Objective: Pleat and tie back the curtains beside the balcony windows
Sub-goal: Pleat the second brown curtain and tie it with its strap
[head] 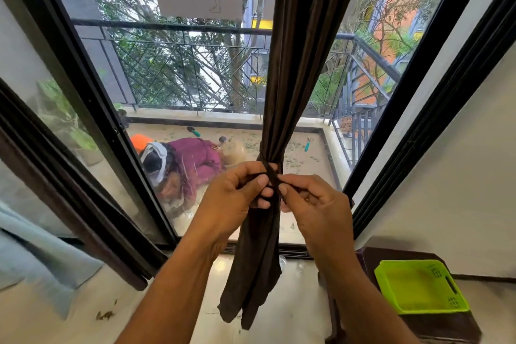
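A dark brown curtain (296, 64) hangs in front of the balcony window, gathered into a narrow bundle of pleats. A dark tie band (272, 173) wraps around it at waist height, and the curtain's tail hangs loose below. My left hand (237, 190) pinches one end of the tie on the left of the bundle. On the right side my right hand (315, 201) pinches the other end. Both hands touch the curtain at the wrap.
Black window frames (413, 120) stand on both sides. A lime green plastic basket (418, 285) sits on a dark wooden piece at the lower right. Grey cloth (36, 254) lies at the left. Behind the glass, a person in purple crouches on the balcony floor (312, 162) among garden tools.
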